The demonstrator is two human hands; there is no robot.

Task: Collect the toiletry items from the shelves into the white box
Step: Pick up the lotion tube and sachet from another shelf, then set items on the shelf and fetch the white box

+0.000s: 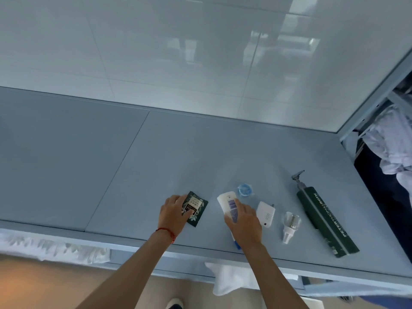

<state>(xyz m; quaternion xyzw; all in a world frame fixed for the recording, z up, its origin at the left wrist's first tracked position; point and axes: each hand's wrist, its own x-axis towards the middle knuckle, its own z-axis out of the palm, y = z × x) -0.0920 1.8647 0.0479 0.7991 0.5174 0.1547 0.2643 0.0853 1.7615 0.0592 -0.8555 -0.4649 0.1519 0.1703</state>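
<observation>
Two hands work the shelf point(200, 152) at once to save trips: the left hand point(172, 214) pinches a dark green sachet point(197, 207), and the right hand point(244, 219) wraps its grip around a white tube point(228, 202). No white box shows.

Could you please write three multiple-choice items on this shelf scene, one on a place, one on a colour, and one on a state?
1. Where does the dark green pump bottle lie?
A. right of the other items
B. left of the sachet
C. under a hand

2. What colour is the band on the left wrist?
A. blue
B. red
C. yellow

3. What is the left hand doing?
A. hanging clear of the shelf
B. resting on the dark green sachet
C. gripping the clear bulb

Key: 1 A, it lies nearest the shelf's right end. 2 B, a red string circles the wrist. 3 B, its fingers cover the sachet's left edge, while the right hand lies on the white tube.
</observation>
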